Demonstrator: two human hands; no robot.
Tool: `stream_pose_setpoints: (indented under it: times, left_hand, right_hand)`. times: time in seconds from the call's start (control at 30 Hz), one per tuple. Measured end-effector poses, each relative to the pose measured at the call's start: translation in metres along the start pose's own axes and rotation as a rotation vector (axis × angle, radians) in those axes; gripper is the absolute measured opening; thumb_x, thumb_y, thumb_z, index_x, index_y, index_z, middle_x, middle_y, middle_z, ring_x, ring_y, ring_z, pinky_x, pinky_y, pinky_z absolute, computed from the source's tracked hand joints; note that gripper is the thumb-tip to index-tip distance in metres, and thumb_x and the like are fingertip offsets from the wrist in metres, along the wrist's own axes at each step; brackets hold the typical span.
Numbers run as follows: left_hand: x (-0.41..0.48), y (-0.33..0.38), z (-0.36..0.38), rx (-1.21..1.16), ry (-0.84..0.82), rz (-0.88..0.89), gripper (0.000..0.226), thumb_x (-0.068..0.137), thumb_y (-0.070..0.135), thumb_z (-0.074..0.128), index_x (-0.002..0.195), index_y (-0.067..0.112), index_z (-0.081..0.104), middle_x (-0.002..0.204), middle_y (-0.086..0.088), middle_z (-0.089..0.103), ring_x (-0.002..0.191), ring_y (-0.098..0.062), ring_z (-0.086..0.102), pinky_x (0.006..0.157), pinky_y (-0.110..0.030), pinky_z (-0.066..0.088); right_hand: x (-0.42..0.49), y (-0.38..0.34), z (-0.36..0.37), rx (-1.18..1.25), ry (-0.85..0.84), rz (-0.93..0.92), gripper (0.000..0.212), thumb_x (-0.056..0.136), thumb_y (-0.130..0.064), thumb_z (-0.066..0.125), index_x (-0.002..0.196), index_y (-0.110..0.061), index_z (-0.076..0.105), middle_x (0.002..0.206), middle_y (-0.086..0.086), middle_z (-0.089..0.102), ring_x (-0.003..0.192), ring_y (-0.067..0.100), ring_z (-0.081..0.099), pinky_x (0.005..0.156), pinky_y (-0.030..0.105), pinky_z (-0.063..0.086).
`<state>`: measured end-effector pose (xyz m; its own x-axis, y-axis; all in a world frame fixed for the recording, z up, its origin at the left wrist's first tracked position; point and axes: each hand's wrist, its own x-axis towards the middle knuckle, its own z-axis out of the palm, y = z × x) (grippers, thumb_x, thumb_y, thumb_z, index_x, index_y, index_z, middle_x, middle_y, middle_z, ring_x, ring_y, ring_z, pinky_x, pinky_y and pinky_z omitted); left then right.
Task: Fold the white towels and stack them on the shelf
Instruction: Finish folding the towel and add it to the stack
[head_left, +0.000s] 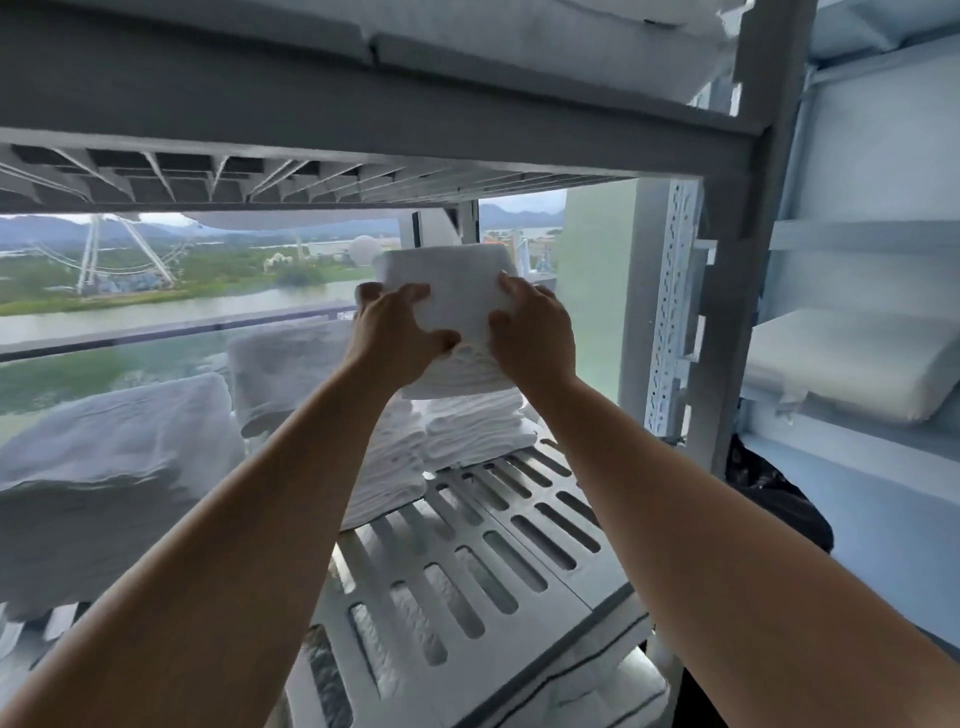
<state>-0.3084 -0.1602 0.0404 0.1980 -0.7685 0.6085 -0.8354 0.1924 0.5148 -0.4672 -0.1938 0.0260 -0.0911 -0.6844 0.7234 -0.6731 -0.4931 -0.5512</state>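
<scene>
White towel (456, 283) (edges gripped) is held above stack (478, 426).

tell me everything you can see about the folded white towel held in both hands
The folded white terry towel is a thick, squarish bundle with layered fold edges along its near lower side. The left hand grips its left edge and the right hand its right edge, fingers curled over its face. It is just over a stack of folded white towels at the back of the grey slotted metal shelf; whether it touches the stack cannot be told.
</scene>
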Motion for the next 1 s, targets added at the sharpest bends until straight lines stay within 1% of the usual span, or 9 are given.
stream_pose_setpoints:
  times: [0.17, 0.27, 0.4, 0.5, 0.6, 0.67, 0.77, 0.9, 1.0]
  left_hand:
    - [0.036, -0.008, 0.026, 0.009, 0.010, -0.004, 0.080, 0.069, 0.040, 0.089, 0.139, 0.018, 0.058, 0.129, -0.015, 0.046, 0.128, -0.033, 0.045, 0.108, -0.031, 0.037]
    - [0.053, -0.011, 0.044, 0.043, 0.015, -0.044, 0.080, 0.068, 0.040, 0.089, 0.139, 0.018, 0.058, 0.128, -0.016, 0.047, 0.128, -0.033, 0.044, 0.107, -0.032, 0.038]
    - [0.072, -0.015, 0.069, 0.143, -0.017, -0.099, 0.079, 0.070, 0.044, 0.087, 0.137, 0.014, 0.059, 0.124, -0.021, 0.054, 0.127, -0.035, 0.041, 0.101, -0.034, 0.041]
    - [0.080, -0.021, 0.082, 0.236, -0.060, -0.182, 0.075, 0.074, 0.048, 0.083, 0.137, 0.017, 0.059, 0.133, -0.019, 0.055, 0.125, -0.035, 0.042, 0.100, -0.034, 0.039]
    - [0.081, -0.028, 0.092, 0.274, -0.144, -0.243, 0.067, 0.078, 0.047, 0.078, 0.134, 0.014, 0.060, 0.129, -0.019, 0.058, 0.126, -0.034, 0.039, 0.089, -0.032, 0.035]
    - [0.079, -0.029, 0.098, 0.338, -0.192, -0.287, 0.064, 0.081, 0.048, 0.073, 0.132, 0.011, 0.061, 0.129, -0.021, 0.060, 0.128, -0.036, 0.040, 0.094, -0.033, 0.036]
    - [0.077, -0.030, 0.103, 0.385, -0.213, -0.342, 0.060, 0.085, 0.049, 0.069, 0.130, 0.011, 0.063, 0.131, -0.021, 0.059, 0.131, -0.037, 0.042, 0.102, -0.036, 0.037]
    - [0.079, -0.032, 0.105, 0.396, -0.266, -0.383, 0.063, 0.085, 0.055, 0.066, 0.129, 0.009, 0.065, 0.128, -0.021, 0.062, 0.127, -0.037, 0.047, 0.105, -0.039, 0.041]
    - [0.078, -0.032, 0.108, 0.418, -0.280, -0.399, 0.067, 0.087, 0.059, 0.062, 0.132, 0.010, 0.063, 0.129, -0.019, 0.061, 0.128, -0.037, 0.046, 0.105, -0.039, 0.041]
  right_hand:
    - [0.036, 0.022, 0.025, 0.030, 0.012, 0.001, 0.052, 0.085, -0.015, 0.057, 0.137, -0.023, 0.059, 0.127, 0.006, 0.066, 0.115, 0.028, 0.058, 0.094, 0.034, 0.047]
    - [0.053, 0.038, 0.041, 0.056, 0.022, -0.011, 0.050, 0.085, -0.015, 0.058, 0.134, -0.024, 0.061, 0.125, 0.004, 0.068, 0.113, 0.027, 0.060, 0.092, 0.033, 0.048]
    - [0.072, 0.061, 0.066, 0.076, -0.039, -0.011, 0.049, 0.086, -0.012, 0.057, 0.134, -0.021, 0.061, 0.124, 0.006, 0.068, 0.116, 0.029, 0.059, 0.095, 0.035, 0.049]
    - [0.078, 0.076, 0.087, 0.080, -0.092, -0.017, 0.047, 0.088, -0.014, 0.062, 0.135, -0.019, 0.060, 0.122, 0.007, 0.069, 0.115, 0.031, 0.059, 0.091, 0.035, 0.048]
    - [0.077, 0.092, 0.105, 0.086, -0.158, 0.022, 0.048, 0.089, -0.020, 0.068, 0.135, -0.020, 0.058, 0.121, 0.007, 0.069, 0.113, 0.030, 0.059, 0.088, 0.033, 0.047]
    - [0.074, 0.100, 0.115, 0.108, -0.193, 0.058, 0.048, 0.089, -0.021, 0.069, 0.136, -0.021, 0.058, 0.120, 0.007, 0.070, 0.113, 0.030, 0.059, 0.087, 0.033, 0.047]
    - [0.072, 0.107, 0.124, 0.146, -0.208, 0.109, 0.048, 0.088, -0.023, 0.070, 0.135, -0.022, 0.057, 0.117, 0.007, 0.070, 0.111, 0.029, 0.061, 0.087, 0.034, 0.048]
    - [0.073, 0.114, 0.127, 0.179, -0.243, 0.149, 0.044, 0.089, -0.026, 0.068, 0.132, -0.021, 0.059, 0.119, 0.005, 0.070, 0.110, 0.027, 0.064, 0.086, 0.031, 0.046]
    - [0.073, 0.117, 0.127, 0.191, -0.281, 0.166, 0.045, 0.091, -0.027, 0.067, 0.134, -0.019, 0.059, 0.123, 0.006, 0.069, 0.114, 0.028, 0.062, 0.091, 0.031, 0.046]
